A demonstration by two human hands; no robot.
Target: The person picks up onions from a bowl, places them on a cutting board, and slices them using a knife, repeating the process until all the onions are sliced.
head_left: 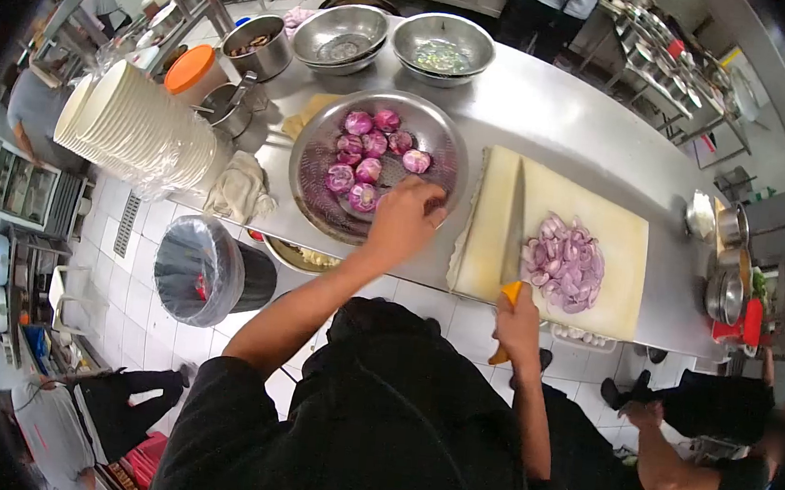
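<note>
My left hand [406, 216] is over the right rim of a large steel bowl [304, 186], its fingers curled together. What they hold, if anything, is hidden. Several peeled red onions [369, 170] lie in that bowl, to the left of my fingers. My right hand [518, 323] is wrapped round the yellow handle of a kitchen knife [515, 228]. The blade points away from me over the left part of a cream cutting board [616, 201]. Sliced red onion [565, 263] is heaped on the board, just right of the blade.
Two steel bowls [445, 44] and a steel pot [257, 46] stand at the back. Stacked white tubs [132, 124] and a cloth [241, 187] are on the left. A lined bin [199, 270] stands below the table edge. A co-worker's arm [672, 465] is at lower right.
</note>
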